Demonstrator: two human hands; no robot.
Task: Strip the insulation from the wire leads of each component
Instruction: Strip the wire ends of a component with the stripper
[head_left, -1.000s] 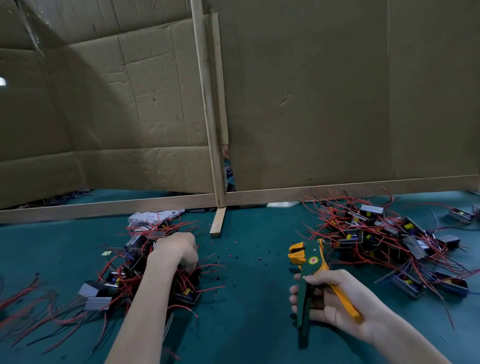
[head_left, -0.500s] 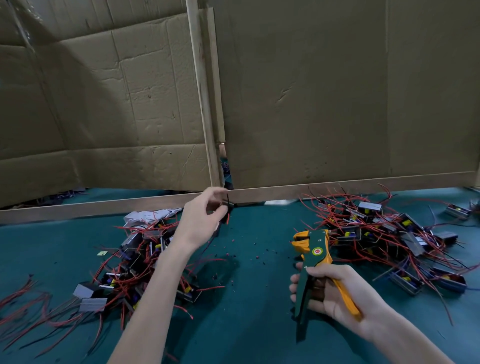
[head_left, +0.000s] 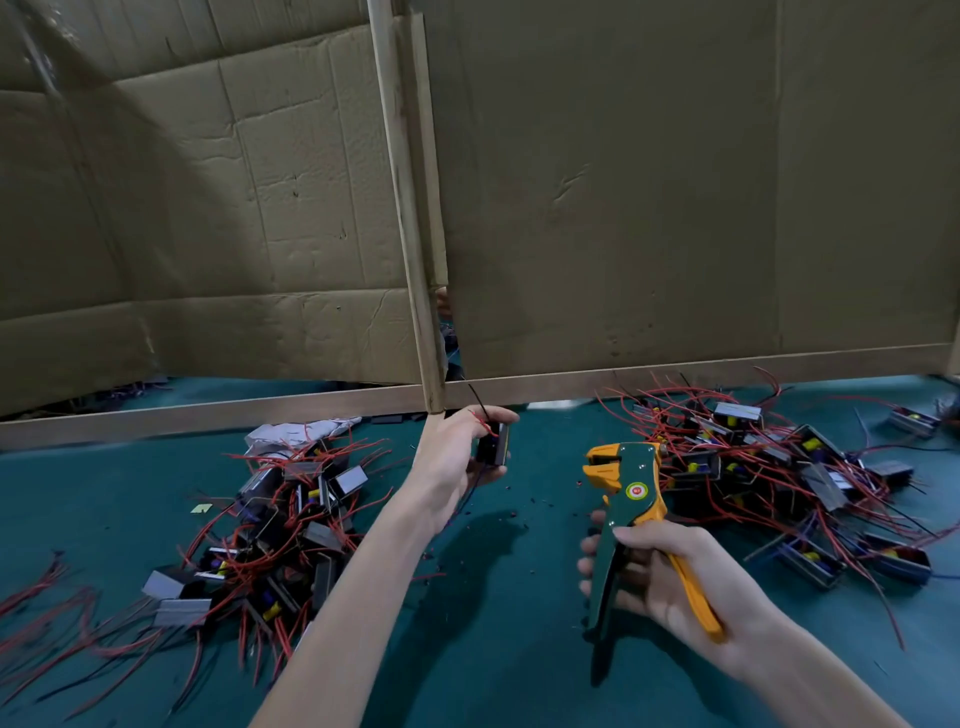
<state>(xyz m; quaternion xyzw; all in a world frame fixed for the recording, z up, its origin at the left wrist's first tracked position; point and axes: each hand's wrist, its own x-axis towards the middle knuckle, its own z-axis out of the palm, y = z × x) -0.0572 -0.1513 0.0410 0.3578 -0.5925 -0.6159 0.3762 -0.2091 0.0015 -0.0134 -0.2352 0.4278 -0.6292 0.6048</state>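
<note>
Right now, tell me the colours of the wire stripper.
Dark green wire stripper with orange-yellow jaws and handle, in the head view.

Green/orange wire stripper (head_left: 631, 493) w/ red-yellow round badge; red leads (head_left: 291, 525) on black-grey components; teal table (head_left: 493, 665); brown cardboard wall (head_left: 623, 182).

Single head view, close above green table (head_left: 493, 649), facing forward-down toward cardboard partition (head_left: 623, 182).

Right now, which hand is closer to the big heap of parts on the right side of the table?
The right hand, holding the wire stripper, sits just beside the right-hand pile. The left hand holds a component farther away, across the stripper.
</note>
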